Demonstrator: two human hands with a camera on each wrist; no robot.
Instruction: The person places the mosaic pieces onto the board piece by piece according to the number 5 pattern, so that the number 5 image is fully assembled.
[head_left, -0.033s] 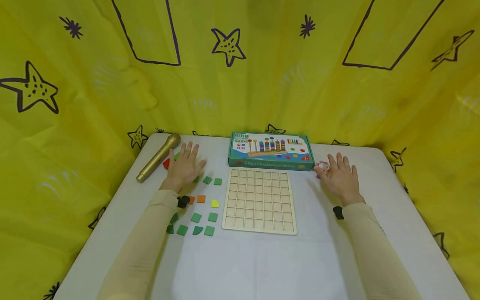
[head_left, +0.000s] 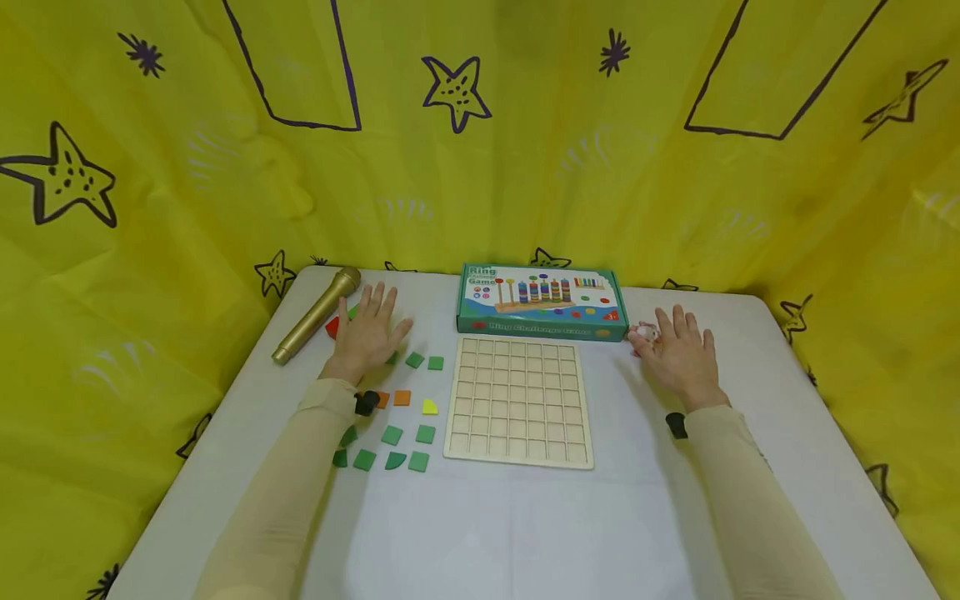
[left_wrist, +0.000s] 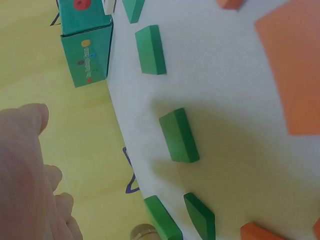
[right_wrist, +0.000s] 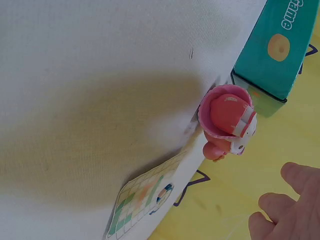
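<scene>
My left hand (head_left: 367,337) hovers palm down with fingers spread over the left of the table, holding nothing. Around and below it lie green tiles (left_wrist: 177,135), orange tiles (head_left: 402,398) and a yellow quarter-round tile (head_left: 430,407); the hand partly covers a red piece (head_left: 333,327). On the other side, my right hand (head_left: 682,358) is also spread and holds nothing. Close to its thumb stands a pink and white figurine (right_wrist: 230,120). A card with a coloured grid pattern (right_wrist: 145,197) shows in the right wrist view; in the head view the hand hides it.
A pale wooden grid board (head_left: 517,400) lies mid-table. Behind it is a green ring game box (head_left: 540,304). A gold microphone (head_left: 318,317) lies at the far left. Yellow curtains (head_left: 480,183) with drawn stars surround the white table (head_left: 510,533).
</scene>
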